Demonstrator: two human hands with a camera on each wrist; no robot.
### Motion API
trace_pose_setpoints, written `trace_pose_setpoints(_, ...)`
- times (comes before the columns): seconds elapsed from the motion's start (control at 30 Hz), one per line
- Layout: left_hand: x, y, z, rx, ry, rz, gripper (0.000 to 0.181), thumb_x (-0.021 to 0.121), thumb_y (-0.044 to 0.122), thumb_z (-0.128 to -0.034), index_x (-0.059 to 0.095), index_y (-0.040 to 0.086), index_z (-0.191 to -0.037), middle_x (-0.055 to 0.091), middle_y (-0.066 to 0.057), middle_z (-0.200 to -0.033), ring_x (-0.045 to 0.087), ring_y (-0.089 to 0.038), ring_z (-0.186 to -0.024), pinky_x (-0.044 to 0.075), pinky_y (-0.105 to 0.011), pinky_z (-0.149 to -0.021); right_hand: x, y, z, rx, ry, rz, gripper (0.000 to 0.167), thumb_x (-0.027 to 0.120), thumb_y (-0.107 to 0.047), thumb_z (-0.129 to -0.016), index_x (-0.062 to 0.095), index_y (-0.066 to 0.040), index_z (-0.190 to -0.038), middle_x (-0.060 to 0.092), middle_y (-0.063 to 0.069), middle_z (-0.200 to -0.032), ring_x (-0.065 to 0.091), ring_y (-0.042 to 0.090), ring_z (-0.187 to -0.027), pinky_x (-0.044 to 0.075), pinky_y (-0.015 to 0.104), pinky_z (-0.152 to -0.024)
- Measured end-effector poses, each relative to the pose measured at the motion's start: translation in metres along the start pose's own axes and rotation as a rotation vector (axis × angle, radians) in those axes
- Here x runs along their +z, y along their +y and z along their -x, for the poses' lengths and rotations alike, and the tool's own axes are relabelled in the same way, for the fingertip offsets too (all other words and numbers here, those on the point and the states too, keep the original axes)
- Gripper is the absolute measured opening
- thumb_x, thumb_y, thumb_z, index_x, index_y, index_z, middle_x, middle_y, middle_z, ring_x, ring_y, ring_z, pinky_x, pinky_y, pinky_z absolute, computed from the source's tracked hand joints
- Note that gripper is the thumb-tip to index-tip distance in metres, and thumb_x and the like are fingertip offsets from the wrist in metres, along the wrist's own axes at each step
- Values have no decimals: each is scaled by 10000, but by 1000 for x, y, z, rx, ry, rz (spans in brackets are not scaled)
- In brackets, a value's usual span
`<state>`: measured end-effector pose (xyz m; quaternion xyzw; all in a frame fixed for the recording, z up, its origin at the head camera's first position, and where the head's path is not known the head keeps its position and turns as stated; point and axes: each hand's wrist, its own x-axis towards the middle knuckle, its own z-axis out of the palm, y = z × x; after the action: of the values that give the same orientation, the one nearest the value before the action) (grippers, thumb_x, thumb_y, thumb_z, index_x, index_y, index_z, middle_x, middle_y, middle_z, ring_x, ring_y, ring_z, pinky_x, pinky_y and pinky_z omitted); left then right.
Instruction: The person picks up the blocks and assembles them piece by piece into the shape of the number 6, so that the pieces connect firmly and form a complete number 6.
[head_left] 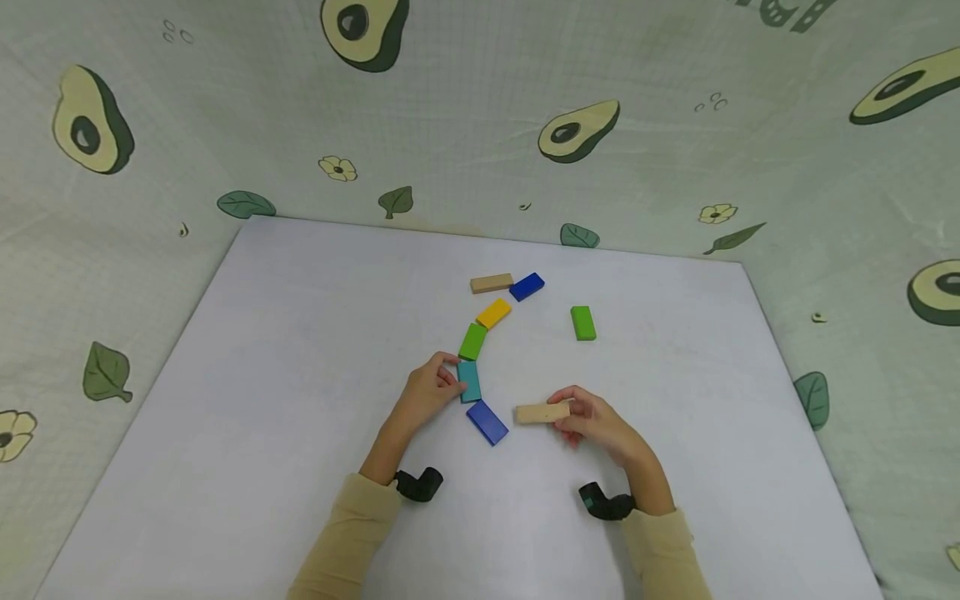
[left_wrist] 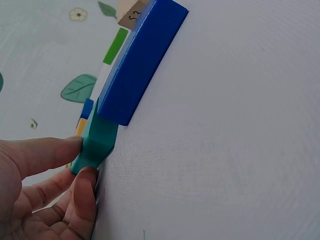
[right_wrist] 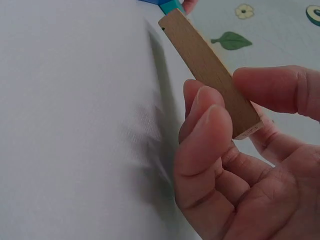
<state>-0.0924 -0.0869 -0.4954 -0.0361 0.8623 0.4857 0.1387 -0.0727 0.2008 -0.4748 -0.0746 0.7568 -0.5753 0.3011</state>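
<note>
My left hand (head_left: 429,393) pinches the teal wooden block (head_left: 468,382), thumb on one side and fingers on the other in the left wrist view. That block lies in a curved row, between a green block (head_left: 472,342) and a blue block (head_left: 487,422). To the right, my right hand (head_left: 592,423) grips a plain wooden block (head_left: 536,413) by one end between thumb and fingers. In the right wrist view this plain block (right_wrist: 207,67) is raised off the table, with a shadow beside it.
Further along the curve lies a yellow block (head_left: 493,314). Beyond it are another plain block (head_left: 491,283) and a dark blue block (head_left: 527,287), touching at their ends. A separate green block (head_left: 583,323) lies at the right on the white table (head_left: 300,333).
</note>
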Motion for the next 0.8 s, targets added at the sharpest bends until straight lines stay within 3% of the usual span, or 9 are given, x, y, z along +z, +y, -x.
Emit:
trace_pose_setpoints(0.37, -2, 2, 2, 13, 0, -5, 403, 671, 167, -849, 518, 82, -1212, 547, -52, -807, 491, -150, -677, 413, -231, -612, 4, 7, 2, 22, -73, 13, 342, 627, -55, -846, 488, 55, -1138, 582, 63, -771, 515, 113, -594, 455, 234, -528)
trace_pose_setpoints(0.6, -2, 4, 2, 4, 5, -3, 395, 670, 163, -850, 521, 80, -1206, 547, -52, -806, 492, -153, -685, 416, -230, -618, 6, 7, 3, -39, -75, 155, 326, 683, -69, -817, 529, 7, -1095, 577, 126, -863, 466, 94, -571, 412, 216, -506)
trace_pose_setpoints(0.8, -2, 6, 3, -1, 2, -5, 395, 671, 162, -850, 521, 75, -1205, 543, -54, -803, 491, -155, -684, 418, -228, -620, 10, 3, 8, -100, -22, 303, 275, 693, -72, -804, 562, -39, -1043, 584, 125, -908, 447, 111, -693, 370, 206, -591)
